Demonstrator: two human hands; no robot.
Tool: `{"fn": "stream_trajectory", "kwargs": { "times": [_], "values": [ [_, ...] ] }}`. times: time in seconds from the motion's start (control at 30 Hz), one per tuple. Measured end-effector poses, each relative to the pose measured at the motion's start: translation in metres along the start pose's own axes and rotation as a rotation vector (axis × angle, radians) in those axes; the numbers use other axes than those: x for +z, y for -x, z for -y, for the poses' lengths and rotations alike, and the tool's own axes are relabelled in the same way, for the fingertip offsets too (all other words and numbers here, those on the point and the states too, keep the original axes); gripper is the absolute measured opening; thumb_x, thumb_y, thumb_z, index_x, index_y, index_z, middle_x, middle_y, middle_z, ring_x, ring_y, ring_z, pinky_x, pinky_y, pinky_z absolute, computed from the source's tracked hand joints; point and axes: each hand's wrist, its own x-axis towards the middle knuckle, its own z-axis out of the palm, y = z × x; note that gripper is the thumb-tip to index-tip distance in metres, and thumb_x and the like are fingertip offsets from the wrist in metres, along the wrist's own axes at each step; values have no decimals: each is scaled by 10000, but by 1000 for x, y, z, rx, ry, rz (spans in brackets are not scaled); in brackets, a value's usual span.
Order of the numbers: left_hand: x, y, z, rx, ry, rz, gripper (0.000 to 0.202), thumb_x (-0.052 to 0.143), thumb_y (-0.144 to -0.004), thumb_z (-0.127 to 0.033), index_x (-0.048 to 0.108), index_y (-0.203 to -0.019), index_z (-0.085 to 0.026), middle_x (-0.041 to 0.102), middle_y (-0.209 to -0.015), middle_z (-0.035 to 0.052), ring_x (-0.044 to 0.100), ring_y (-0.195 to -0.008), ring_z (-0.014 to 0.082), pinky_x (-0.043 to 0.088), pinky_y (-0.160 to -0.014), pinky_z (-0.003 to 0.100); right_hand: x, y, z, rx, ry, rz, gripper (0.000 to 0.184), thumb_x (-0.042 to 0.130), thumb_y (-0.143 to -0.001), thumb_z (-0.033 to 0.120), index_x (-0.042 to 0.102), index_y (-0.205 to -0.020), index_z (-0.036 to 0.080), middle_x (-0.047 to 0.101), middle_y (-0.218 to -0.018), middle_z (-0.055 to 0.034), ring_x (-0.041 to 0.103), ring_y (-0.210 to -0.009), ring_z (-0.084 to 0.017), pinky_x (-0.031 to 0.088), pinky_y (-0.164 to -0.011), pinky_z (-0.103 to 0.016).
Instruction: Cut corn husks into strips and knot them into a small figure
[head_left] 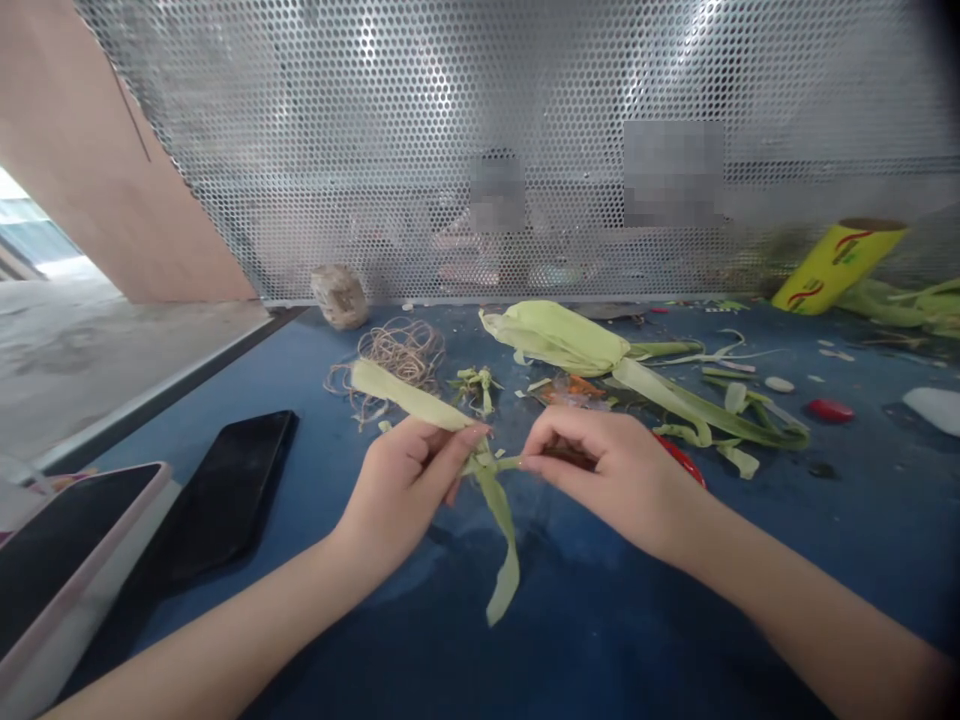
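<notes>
My left hand (401,480) pinches a pale green corn husk piece (409,398) between thumb and fingers, near a small knot-like bunch. From that bunch a narrow husk strip (504,540) hangs down and curls at its end. My right hand (619,475) grips a thin green end reaching out to the right from the bunch. Both hands are held above the blue table, fingertips a short way apart. Beyond them lies a larger husk bundle (562,340) with long trailing strips. A red object (684,462) is partly hidden behind my right hand.
Tangled twine (409,350) and a whitish roll (339,297) lie at the back left. Two phones, one a black phone (232,490), rest at the left. Husk scraps (742,455) litter the right side. A yellow tube (838,268) leans against the perforated metal screen (420,120).
</notes>
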Motion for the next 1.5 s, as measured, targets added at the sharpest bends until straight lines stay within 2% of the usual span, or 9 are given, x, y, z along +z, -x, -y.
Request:
{"fn": "stream_trajectory", "kwargs": {
  "times": [0.2, 0.33, 0.47, 0.63, 0.77, 0.93, 1.1, 1.3, 1.5],
  "values": [
    [-5, 0, -1, 204, -125, -55, 459, 462, -838, -239, 460, -383, -177, 546, -531, -25, 559, -527, 94, 419, -558, 192, -17, -5, -4, 71, -89, 67, 136, 543, -810, 248, 508, -692, 190, 513, -617, 34, 481, -568, -92, 382, -520, -200],
    [-3, 1, 0, 194, -123, -8, 414, 459, -843, -237, 523, -440, -170, 503, -499, -48, 491, -406, 58, 410, -483, 173, -13, -1, -2, 35, -63, 134, 86, 555, -806, 274, 512, -801, 200, 541, -748, 19, 514, -667, -108, 416, -602, -218],
    [-1, 3, 1, 243, -80, 52, 361, 484, -827, -250, 562, -484, -171, 604, -665, -19, 506, -422, 53, 433, -459, 163, 0, 2, 6, -35, -54, 126, 306, 659, -724, 348, 532, -966, 210, 549, -943, -1, 526, -835, -128, 430, -735, -234],
    [4, 8, 5, 261, -12, 88, 325, 496, -824, -237, 510, -502, -196, 516, -467, -37, 497, -387, 85, 423, -406, 182, 14, 1, 12, -72, -71, 33, 62, 606, -769, 232, 581, -754, 177, 572, -793, 13, 533, -771, -99, 422, -704, -192],
    [7, 12, 9, 223, 206, 88, 90, 503, -828, -260, 479, -749, -224, 465, -434, -90, 440, -292, 80, 361, -321, 192, 19, 4, 14, -78, -179, -10, 65, 574, -768, 154, 545, -719, 185, 564, -678, 55, 532, -672, -64, 427, -654, -146],
    [5, 12, -1, 293, 157, 124, 144, 451, -852, -212, 411, -715, -226, 446, -379, -99, 450, -321, 85, 412, -424, 219, 16, 4, 13, -4, -243, -79, 101, 566, -745, 129, 508, -685, 185, 529, -635, 63, 515, -616, -59, 425, -586, -140],
    [1, 11, -14, 135, 329, 36, 206, 505, -838, -209, 346, -963, -245, 435, -348, -153, 392, -291, 76, 372, -380, 178, 8, 2, 12, -30, -202, -108, 121, 596, -732, 141, 506, -664, 187, 530, -633, 59, 522, -612, -65, 422, -570, -154],
    [2, 8, -7, -51, 615, 316, 261, 639, -743, -258, 522, -961, -177, 604, -505, -55, 556, -406, 91, 388, -355, 146, 14, 4, 8, 41, -433, 14, 175, 624, -766, 213, 476, -858, 225, 574, -788, 41, 598, -714, -97, 478, -648, -206],
    [2, 6, -9, -82, 727, 367, 441, 718, -634, -65, 587, -1034, -195, 693, -631, -45, 600, -487, 93, 528, -468, 184, 12, 6, 11, 4, -712, 36, 178, 513, -859, 232, 368, -962, 237, 539, -929, 1, 595, -780, -96, 497, -663, -218]
  ]
}}
